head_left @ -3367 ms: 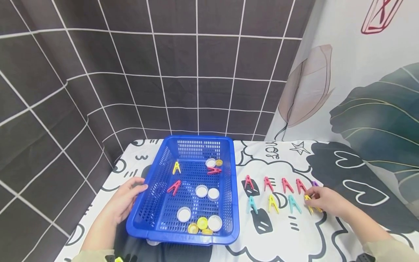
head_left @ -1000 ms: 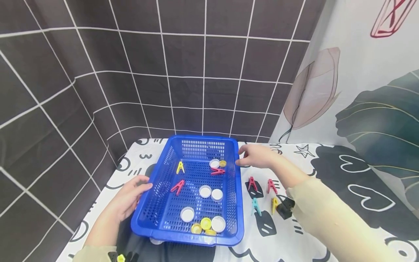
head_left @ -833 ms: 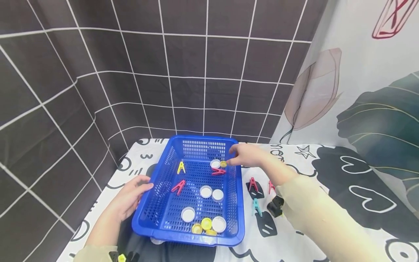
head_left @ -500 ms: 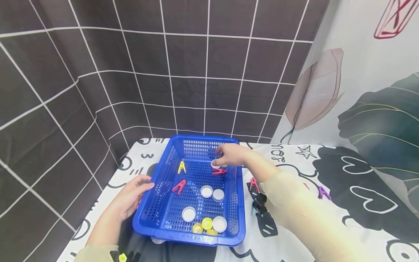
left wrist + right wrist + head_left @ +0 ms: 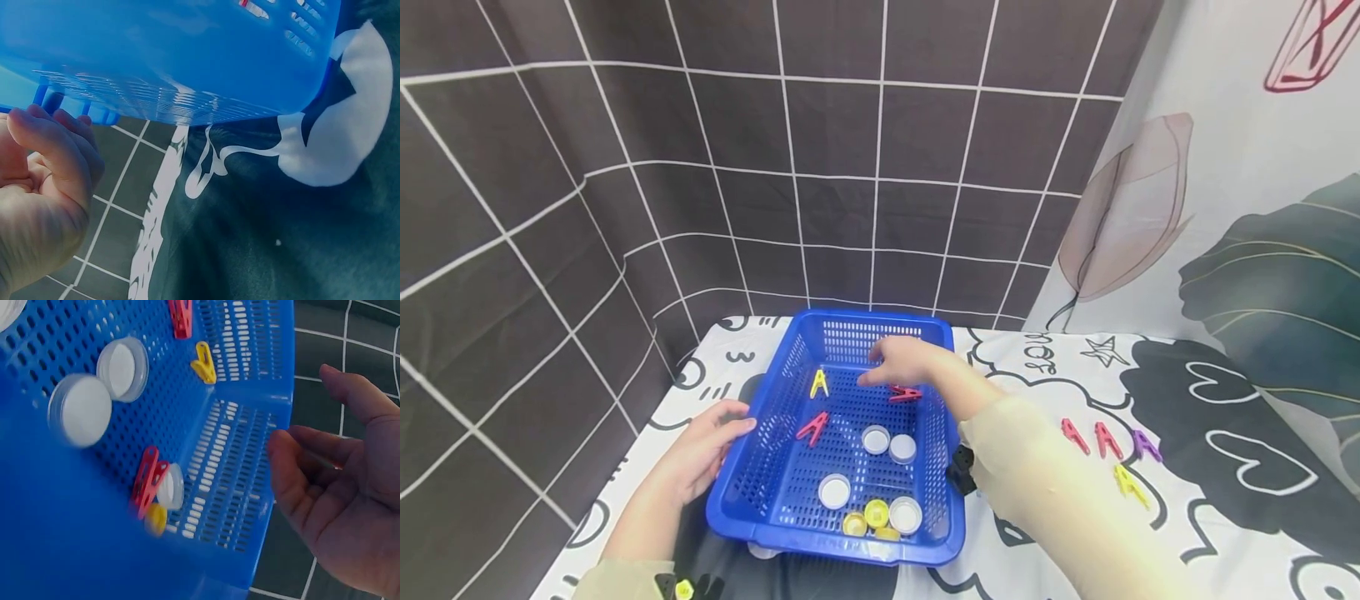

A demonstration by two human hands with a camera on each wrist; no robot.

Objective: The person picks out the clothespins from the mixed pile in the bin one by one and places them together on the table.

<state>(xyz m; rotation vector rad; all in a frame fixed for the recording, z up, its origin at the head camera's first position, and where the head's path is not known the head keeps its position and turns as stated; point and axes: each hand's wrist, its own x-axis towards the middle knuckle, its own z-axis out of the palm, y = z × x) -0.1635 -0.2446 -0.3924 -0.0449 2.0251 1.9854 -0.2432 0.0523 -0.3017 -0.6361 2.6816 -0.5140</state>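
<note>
My left hand [image 5: 706,450] rests against the left side of a blue plastic basket [image 5: 925,546], its fingertips at the rim; the left wrist view shows the same hand [image 5: 50,162] beside the basket wall. My right hand [image 5: 901,362] is over the back of the basket, thumb and fingers apart and nothing seen between them. Just left of it on the basket floor stands a yellow clothespin [image 5: 819,383]. A red clothespin [image 5: 812,429] lies nearer, and another red clothespin [image 5: 906,393] is under the right wrist. White caps [image 5: 835,492] and yellow caps [image 5: 876,513] lie around the basket floor.
To the basket's right, red clothespins [image 5: 1108,440], a purple clothespin [image 5: 1146,445] and a yellow clothespin [image 5: 1131,486] lie on the patterned cloth [image 5: 1232,517]. The right sleeve [image 5: 1045,475] hides part of that area. A dark tiled backdrop [image 5: 850,208] stands behind the basket.
My right hand has left the clothespins on the cloth, crossed the basket's right rim and moved left over its back part. My left hand stays at the basket's left side.
</note>
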